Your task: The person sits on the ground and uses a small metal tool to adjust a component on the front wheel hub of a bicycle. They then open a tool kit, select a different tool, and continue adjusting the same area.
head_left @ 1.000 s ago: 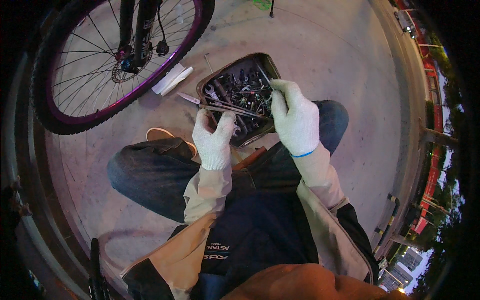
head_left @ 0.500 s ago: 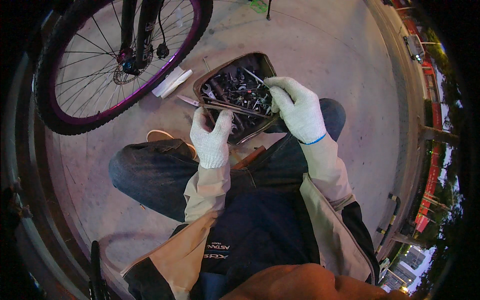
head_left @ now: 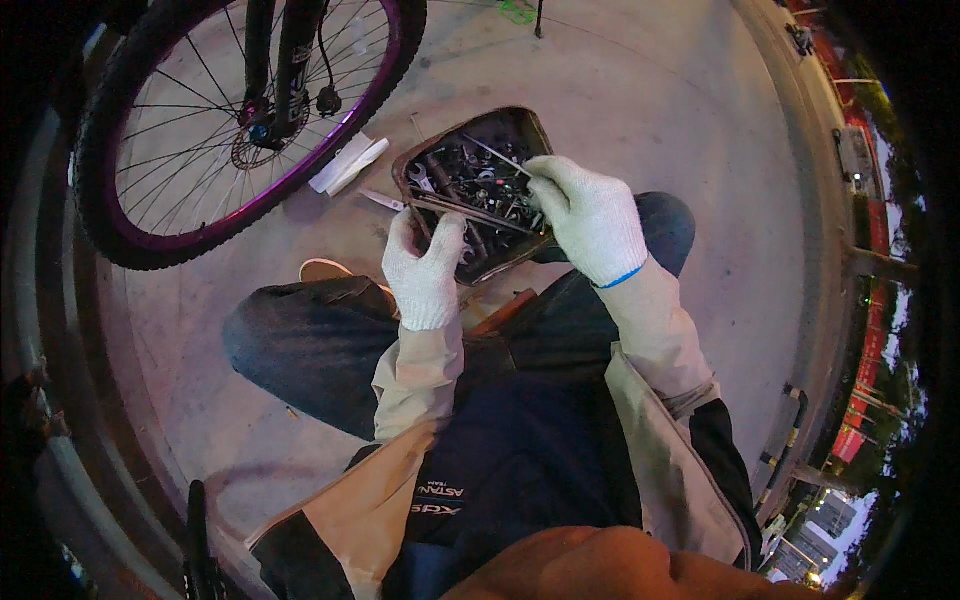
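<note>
A tool tray [head_left: 432,160] full of metal tools sits on the ground between both gloved hands. The left hand [head_left: 425,270] grips its near edge, fingers curled shut on it. The right hand [head_left: 590,215] pinches a thin metal rod [head_left: 495,157] above the tools. A bicycle wheel [head_left: 240,120] stands beyond the left hand.

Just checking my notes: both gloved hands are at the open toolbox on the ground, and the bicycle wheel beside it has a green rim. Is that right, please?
Not quite: the wheel's rim is purple, not green, as the head view shows. The rest stands: both gloved hands, left and right, are at the open toolbox on the ground.
</note>
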A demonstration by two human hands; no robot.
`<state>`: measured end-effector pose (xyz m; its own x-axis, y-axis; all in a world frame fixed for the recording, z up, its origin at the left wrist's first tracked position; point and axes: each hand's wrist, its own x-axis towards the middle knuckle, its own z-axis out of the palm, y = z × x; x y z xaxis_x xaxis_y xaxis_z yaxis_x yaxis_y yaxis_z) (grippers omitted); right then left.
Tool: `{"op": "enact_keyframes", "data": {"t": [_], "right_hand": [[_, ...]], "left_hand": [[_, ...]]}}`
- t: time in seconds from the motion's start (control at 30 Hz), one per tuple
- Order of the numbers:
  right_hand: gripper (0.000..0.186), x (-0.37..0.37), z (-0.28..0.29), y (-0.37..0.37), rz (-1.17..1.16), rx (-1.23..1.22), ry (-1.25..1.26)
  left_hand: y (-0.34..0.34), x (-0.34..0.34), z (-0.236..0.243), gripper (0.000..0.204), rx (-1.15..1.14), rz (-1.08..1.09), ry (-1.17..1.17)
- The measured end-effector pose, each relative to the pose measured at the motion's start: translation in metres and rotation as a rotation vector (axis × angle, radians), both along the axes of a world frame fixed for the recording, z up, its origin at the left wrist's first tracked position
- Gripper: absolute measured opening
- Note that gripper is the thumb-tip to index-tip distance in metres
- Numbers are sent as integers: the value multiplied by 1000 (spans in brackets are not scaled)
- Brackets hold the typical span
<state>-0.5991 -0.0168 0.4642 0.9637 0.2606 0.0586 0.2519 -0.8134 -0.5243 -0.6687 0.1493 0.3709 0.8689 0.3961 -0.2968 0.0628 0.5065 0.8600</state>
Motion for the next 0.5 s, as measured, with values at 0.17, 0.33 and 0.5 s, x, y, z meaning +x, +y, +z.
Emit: {"op": "enact_keyframes", "data": {"t": [0.17,0.33,0.5], "right_hand": [[19,23,3,2,143,-444,-421],[17,49,4,3,298,-393,-367],[18,35,-6,0,262,-232,-231]], "left_hand": [[4,4,-8,33,-37,-51,16],[7,8,-14,31,12,-98,23],[5,4,-8,30,23,-86,44]]}}
